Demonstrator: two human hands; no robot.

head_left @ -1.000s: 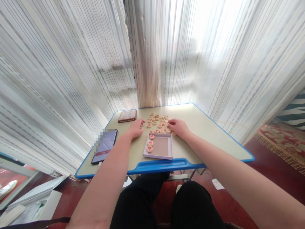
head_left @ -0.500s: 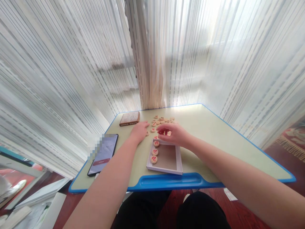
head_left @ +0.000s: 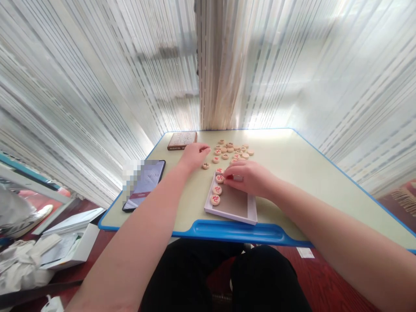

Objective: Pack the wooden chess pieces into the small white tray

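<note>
A shallow white box (head_left: 232,215) lies near the table's front edge. Down its left side runs a column of round wooden pieces with red characters, among them a front piece (head_left: 215,199). My right hand (head_left: 248,177) is over the box's back part, its fingertips touching the upper piece (head_left: 219,178) in that column. My left hand (head_left: 196,155) hovers left of the loose pieces, thumb and fingers pressed together; anything between them is too small to name. Below it lies a black-marked piece (head_left: 206,166). Several more loose pieces (head_left: 230,150) are spread behind the box.
A phone (head_left: 145,184) lies at the table's left side. A brown patterned box (head_left: 182,141) sits at the back left. The table (head_left: 302,177) has a blue rim and a front groove. Striped curtains (head_left: 214,65) hang behind it.
My right hand has lowered to the upper piece in the box. My left hand has lifted off the black-marked piece, and its fingers have closed. The view has shifted.
</note>
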